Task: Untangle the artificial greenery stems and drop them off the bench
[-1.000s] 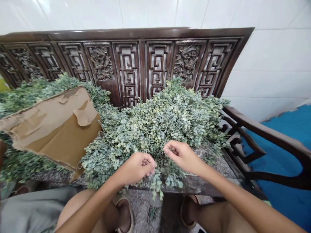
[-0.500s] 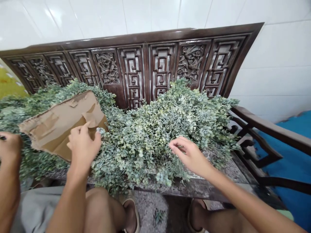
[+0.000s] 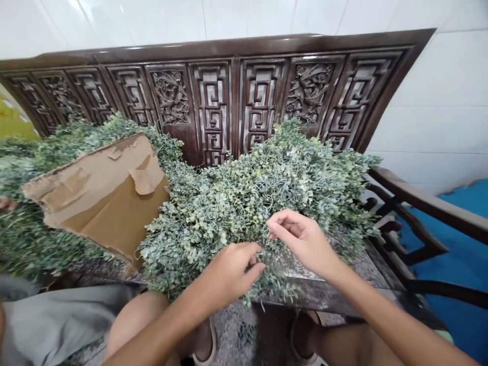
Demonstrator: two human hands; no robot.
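A heap of artificial leafy greenery (image 3: 229, 203), pale green and bluish, spreads over the wooden bench seat. At the front of this heap my right hand (image 3: 303, 244) has thumb and fingertips pinched together; what they hold, if anything, is too small to make out. Just left of it and lower, my left hand (image 3: 232, 269) reaches in over the foliage. Its fingers are bent, with a gap between thumb and forefinger and nothing visible in it. Both hands are close together but apart. A torn piece of brown cardboard (image 3: 110, 203) leans among the leaves at left.
The bench has a carved dark wood back (image 3: 217, 112) and an armrest (image 3: 419, 198) at right, with something blue (image 3: 457, 244) beyond. Another person's hand (image 3: 6, 204) shows at the left edge, above a grey-clothed leg (image 3: 72, 320). Fallen leaves (image 3: 246, 333) lie on the floor.
My left hand has moved right, from in front of the cardboard to beside my right hand; the bluish sprig at its fingertips is gone. The other person's hand has moved back toward the left edge.
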